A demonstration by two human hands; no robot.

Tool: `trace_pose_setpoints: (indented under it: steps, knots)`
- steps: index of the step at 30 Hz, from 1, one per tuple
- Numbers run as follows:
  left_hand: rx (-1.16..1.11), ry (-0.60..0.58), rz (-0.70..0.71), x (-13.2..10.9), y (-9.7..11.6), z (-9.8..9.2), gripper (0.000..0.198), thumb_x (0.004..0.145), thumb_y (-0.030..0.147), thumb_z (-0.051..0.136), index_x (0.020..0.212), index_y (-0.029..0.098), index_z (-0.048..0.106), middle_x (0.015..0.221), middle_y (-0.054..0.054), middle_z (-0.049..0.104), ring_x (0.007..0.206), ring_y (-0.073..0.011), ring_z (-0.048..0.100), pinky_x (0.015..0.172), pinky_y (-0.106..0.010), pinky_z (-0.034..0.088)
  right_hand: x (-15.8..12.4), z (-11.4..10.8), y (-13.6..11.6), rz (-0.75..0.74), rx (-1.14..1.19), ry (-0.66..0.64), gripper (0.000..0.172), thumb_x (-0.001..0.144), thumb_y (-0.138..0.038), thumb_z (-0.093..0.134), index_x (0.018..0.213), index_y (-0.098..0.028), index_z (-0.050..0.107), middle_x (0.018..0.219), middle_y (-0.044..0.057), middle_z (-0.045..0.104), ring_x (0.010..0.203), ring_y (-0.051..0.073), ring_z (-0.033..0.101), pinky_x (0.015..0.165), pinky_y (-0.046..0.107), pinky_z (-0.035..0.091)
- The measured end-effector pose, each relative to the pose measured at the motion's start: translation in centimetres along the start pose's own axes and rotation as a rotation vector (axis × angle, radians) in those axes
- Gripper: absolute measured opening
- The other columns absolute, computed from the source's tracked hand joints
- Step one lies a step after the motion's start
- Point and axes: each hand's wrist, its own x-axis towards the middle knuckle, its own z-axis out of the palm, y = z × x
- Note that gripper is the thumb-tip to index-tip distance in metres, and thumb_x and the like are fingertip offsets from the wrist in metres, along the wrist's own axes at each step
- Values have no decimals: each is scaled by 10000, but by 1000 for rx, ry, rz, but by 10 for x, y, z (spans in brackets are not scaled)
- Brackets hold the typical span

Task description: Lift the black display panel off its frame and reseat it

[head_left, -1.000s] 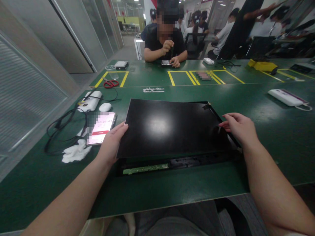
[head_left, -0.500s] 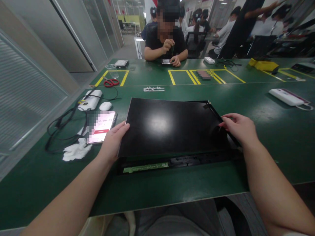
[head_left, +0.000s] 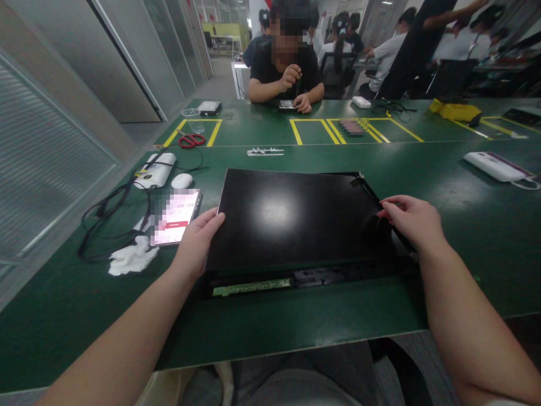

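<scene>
Left hand (head_left: pixel 196 245) crept forward, gripping panel (head_left: pixel 291 217) edge.

The panel (head_left: pixel 291 220) is showing glossy black with a pale glare; the circuit strip (head_left: pixel 252 287) is showing light green; the table (head_left: pixel 296 324) is showing dark green with yellow box outlines (head_left: pixel 315 133); the scissors (head_left: pixel 191 141) are showing red.

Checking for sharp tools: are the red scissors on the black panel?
No, the red scissors lie on the green table, beyond the black panel.

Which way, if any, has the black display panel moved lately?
No, it has not: the display panel lies as near the phone as before.
</scene>
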Motion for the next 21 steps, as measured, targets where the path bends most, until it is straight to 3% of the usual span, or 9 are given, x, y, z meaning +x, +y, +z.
trace_pose_setpoints:
  steps: [3, 6, 13, 21]
  knots:
    - [11, 4, 8, -1, 1, 1, 314, 685, 331, 812, 959, 177, 791, 751, -26, 800, 722, -230, 748, 582, -247, 536, -4, -5, -14, 129, 15, -6, 291, 872, -489, 581, 1002, -299, 760, 851, 37, 807, 805, 292, 739, 821, 476, 563]
    - [25, 18, 7, -2, 3, 3, 307, 660, 341, 809, 922, 186, 776, 739, -22, 791, 754, -244, 756, 592, -254, 533, -6, -9, -22, 160, 32, -15, 278, 851, -470, 595, 991, -300, 764, 851, 32, 808, 820, 297, 741, 836, 482, 557]
    - [27, 16, 6, -3, 4, 3, 347, 612, 366, 839, 895, 189, 744, 691, -11, 760, 731, -246, 747, 595, -263, 539, -6, -6, -16, 144, 49, -11, 298, 864, -490, 594, 1010, -292, 762, 859, 39, 809, 819, 284, 741, 811, 450, 568]
    - [58, 12, 17, -4, 4, 3, 302, 714, 338, 767, 979, 194, 763, 782, -34, 781, 785, -265, 752, 573, -273, 537, 0, 2, 2, 54, 71, 14, 346, 889, -560, 583, 1027, -303, 767, 813, 39, 799, 779, 278, 742, 771, 441, 593]
